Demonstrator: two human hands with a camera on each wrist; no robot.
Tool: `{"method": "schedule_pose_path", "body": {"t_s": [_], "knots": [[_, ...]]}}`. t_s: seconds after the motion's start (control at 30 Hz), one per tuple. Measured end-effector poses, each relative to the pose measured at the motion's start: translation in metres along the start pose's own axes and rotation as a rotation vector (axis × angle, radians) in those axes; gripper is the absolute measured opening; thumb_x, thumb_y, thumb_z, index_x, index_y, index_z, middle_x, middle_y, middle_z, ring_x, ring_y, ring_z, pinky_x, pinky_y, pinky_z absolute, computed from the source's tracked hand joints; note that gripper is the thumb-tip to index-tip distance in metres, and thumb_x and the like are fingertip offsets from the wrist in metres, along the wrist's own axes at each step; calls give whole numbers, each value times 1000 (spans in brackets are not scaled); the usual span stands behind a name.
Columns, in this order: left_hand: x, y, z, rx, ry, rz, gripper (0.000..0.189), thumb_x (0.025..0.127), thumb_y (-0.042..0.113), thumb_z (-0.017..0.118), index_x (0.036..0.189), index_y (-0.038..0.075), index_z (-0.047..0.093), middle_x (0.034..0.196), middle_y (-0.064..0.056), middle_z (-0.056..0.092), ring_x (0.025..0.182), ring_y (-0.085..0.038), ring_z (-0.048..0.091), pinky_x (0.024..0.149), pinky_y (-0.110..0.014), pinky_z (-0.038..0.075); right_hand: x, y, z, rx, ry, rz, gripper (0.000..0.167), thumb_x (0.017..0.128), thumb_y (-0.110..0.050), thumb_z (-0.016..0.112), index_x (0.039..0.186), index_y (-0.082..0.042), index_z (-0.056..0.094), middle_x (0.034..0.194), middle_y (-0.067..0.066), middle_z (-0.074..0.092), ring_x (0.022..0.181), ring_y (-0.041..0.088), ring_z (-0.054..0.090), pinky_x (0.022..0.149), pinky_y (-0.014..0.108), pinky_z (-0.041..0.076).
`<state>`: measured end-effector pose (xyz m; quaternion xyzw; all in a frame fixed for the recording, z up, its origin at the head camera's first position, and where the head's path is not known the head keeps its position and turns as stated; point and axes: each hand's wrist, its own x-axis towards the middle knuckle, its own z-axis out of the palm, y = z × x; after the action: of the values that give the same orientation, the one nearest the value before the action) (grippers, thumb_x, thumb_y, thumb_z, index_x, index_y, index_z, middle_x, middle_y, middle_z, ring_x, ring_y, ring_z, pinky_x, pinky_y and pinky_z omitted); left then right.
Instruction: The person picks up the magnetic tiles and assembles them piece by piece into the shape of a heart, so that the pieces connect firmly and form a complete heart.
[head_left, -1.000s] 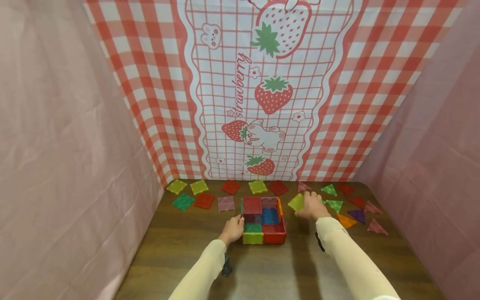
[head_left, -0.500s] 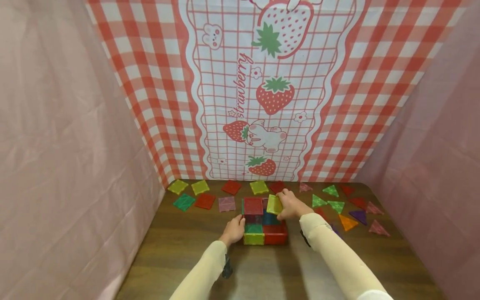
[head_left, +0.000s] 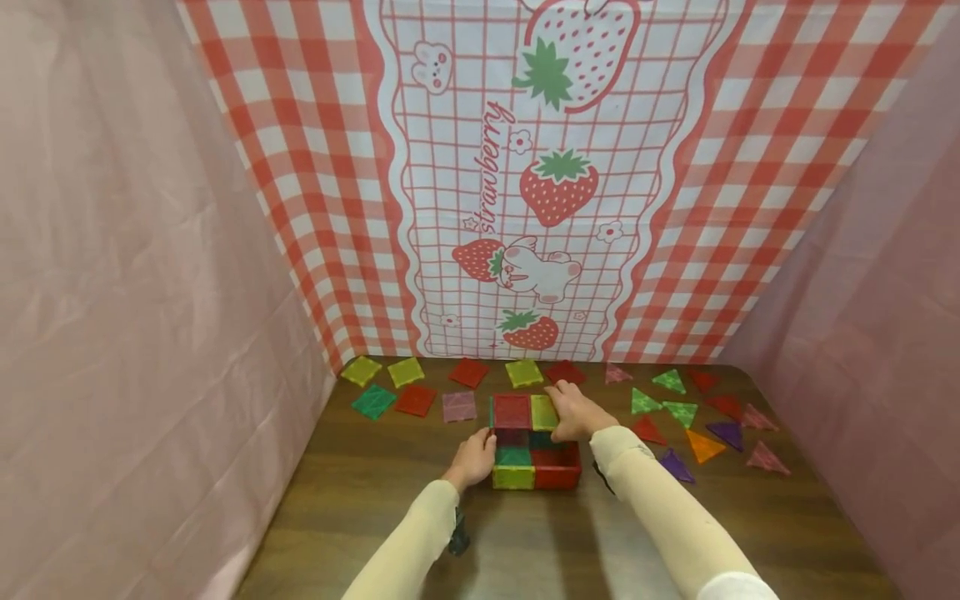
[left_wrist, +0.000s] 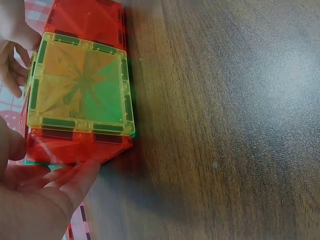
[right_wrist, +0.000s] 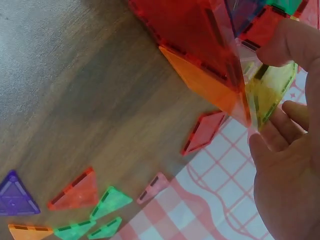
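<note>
Just left of center on the table stands a low box of translucent magnetic tiles, with red, yellow and green panels. My left hand rests against its left side, its extended fingers along a red wall in the left wrist view. My right hand holds a yellow square magnetic tile at the box's back right top, beside a red square tile lying on top. In the right wrist view, thumb and fingers surround the yellow tile, next to an orange side tile.
Loose square tiles lie along the back left, among them a green one and a pink one. Several triangles, such as an orange one and a purple one, lie to the right. A checked cloth hangs behind.
My right hand has brought the yellow square tile leftward from the table to the box's back right top. My left hand stays at the box's left side.
</note>
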<state>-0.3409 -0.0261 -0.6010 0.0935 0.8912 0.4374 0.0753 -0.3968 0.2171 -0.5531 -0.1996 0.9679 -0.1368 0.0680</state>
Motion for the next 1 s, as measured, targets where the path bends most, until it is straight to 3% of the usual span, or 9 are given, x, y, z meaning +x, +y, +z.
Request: {"method": "schedule_pose_path", "body": {"t_s": [0.2,0.43,0.6,0.77,0.93,1.0], "knots": [[1,0,3,-9,3,13,46,109,18,40,143,-12,47,143,-31,54,135,-47,50,112,-57,41,-4,8,5,77,16,-4,88,77,-17,80,152,4,38,150,28,41,139,46,39,109,61,41],[0,0,1,-13,0,6,46,109,19,40,144,-11,47,144,-31,53,135,-47,50,112,-58,40,-23,23,20,210,71,54,80,94,-25,69,157,2,28,160,33,25,145,52,30,113,67,33],[-1,-4,-1,-13,-22,2,48,110,20,40,146,-11,45,145,-31,51,136,-47,49,112,-58,40,-44,25,33,411,111,135,82,99,-33,64,158,5,22,156,35,32,139,52,41,109,66,38],[-2,-6,-1,-3,-19,2,48,110,21,39,147,-8,46,146,-29,52,137,-45,49,112,-58,40,-58,24,46,673,147,219,71,101,-33,61,153,6,33,143,36,49,126,47,57,97,54,53],[-3,-9,1,-10,-12,29,49,110,23,38,148,-8,45,146,-29,52,136,-46,49,112,-59,40,-66,25,56,884,157,261,59,104,-26,58,148,9,41,139,34,54,124,44,59,90,45,59],[-3,-13,2,-21,-4,44,49,110,24,37,148,-6,46,146,-28,53,136,-46,50,112,-59,40,-68,24,58,918,150,273,59,104,-26,57,148,9,41,140,34,54,123,43,59,87,44,60]]}}
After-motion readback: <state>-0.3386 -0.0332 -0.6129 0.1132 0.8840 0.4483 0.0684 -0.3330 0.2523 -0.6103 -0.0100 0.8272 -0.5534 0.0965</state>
